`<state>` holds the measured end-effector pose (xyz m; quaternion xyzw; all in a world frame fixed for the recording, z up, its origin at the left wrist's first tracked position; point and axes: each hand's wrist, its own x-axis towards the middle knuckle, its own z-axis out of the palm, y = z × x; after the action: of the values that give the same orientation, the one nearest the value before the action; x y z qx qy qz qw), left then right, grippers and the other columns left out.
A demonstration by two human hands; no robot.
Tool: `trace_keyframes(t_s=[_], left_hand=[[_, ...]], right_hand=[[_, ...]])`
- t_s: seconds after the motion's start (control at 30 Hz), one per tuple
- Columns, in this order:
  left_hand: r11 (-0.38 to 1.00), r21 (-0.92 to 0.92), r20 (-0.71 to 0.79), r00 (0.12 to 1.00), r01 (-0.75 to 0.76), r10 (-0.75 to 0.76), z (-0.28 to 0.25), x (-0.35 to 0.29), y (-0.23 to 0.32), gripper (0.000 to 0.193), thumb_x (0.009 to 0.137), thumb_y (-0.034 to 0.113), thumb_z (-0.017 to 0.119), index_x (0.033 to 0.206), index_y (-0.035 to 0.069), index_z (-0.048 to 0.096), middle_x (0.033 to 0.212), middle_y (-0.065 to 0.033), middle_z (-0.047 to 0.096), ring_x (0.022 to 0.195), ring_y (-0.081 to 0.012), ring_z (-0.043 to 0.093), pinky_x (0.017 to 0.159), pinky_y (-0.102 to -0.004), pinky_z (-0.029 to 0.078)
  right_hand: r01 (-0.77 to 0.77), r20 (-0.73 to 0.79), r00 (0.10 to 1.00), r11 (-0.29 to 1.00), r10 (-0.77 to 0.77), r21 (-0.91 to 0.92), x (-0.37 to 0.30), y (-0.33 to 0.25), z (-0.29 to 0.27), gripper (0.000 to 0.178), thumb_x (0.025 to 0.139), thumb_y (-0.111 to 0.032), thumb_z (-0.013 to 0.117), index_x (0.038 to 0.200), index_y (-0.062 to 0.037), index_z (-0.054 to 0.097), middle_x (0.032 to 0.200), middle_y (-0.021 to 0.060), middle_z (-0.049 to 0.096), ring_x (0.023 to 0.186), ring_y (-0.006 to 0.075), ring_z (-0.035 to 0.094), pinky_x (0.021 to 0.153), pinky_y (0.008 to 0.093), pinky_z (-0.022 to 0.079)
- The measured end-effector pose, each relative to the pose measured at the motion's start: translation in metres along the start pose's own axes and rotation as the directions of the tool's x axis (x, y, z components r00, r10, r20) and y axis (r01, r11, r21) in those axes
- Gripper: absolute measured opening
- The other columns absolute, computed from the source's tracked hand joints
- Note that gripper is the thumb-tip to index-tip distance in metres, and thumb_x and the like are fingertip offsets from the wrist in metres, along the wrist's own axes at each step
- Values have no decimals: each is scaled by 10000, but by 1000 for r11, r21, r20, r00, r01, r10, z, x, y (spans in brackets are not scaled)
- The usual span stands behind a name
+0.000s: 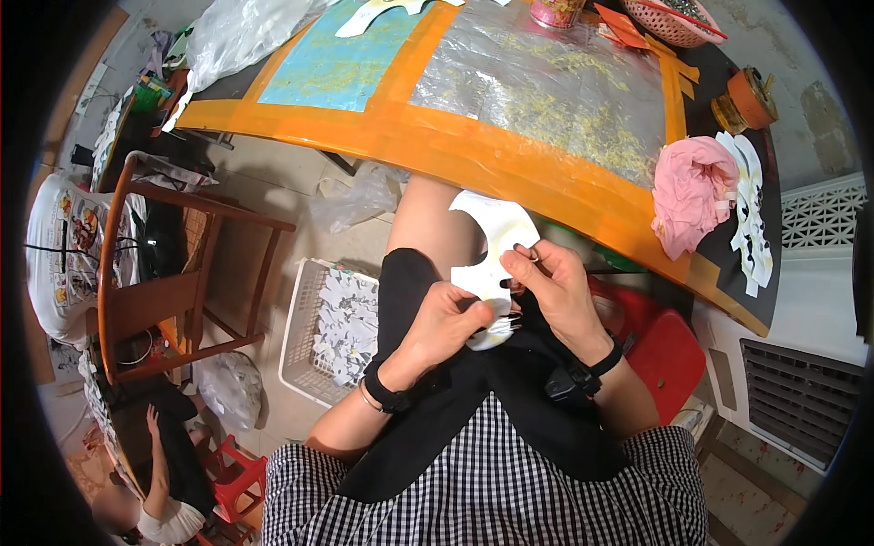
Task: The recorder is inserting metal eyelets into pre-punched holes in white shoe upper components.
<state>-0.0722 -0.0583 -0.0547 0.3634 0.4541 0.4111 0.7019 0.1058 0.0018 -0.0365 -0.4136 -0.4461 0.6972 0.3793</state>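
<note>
Over my lap I hold a white curved cut-out piece (pixel 503 221) with notched edges and faint yellowish smears; its sheet material is hard to tell. My left hand (pixel 439 326) pinches its lower left part between thumb and fingers. On the other side, my right hand (pixel 557 280) is closed on the notched edge near the middle. The piece's lower end (pixel 492 337) curls below my fingers, just above the black cloth on my lap. Both hands are close together, and some fingertips are hidden behind the piece.
Ahead stands a table edged with orange tape (pixel 364 130), bearing a pink cloth (pixel 692 187), similar white pieces (pixel 752 227) and an orange pot (pixel 752 96). A white plastic basket (pixel 293 341) of cut pieces, a wooden chair (pixel 146 309) and a red stool (pixel 674 359) surround me. Another person (pixel 168 519) sits lower left.
</note>
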Motion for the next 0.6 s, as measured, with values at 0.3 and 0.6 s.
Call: trace_keyframes(t_s=[0.3, 0.6], left_hand=[[998, -57, 24, 1000, 18, -16, 4, 1, 10, 337, 981, 256, 731, 1153, -34, 722, 1015, -33, 745, 912, -65, 654, 821, -248, 532], [998, -60, -46, 999, 21, -24, 8, -2, 14, 271, 968, 202, 744, 1126, -18, 740, 989, -13, 742, 898, -40, 617, 801, -224, 512]], right_hand=[[-54, -9, 999, 990, 54, -127, 5, 8, -5, 366, 1031, -330, 646, 1004, 35, 659, 823, 22, 658, 676, 70, 578, 612, 227, 466], [73, 124, 990, 996, -67, -44, -1, 11, -22, 539, 1032, -536, 528, 1092, -6, 607, 972, 43, 650, 865, 97, 599, 788, 257, 474]])
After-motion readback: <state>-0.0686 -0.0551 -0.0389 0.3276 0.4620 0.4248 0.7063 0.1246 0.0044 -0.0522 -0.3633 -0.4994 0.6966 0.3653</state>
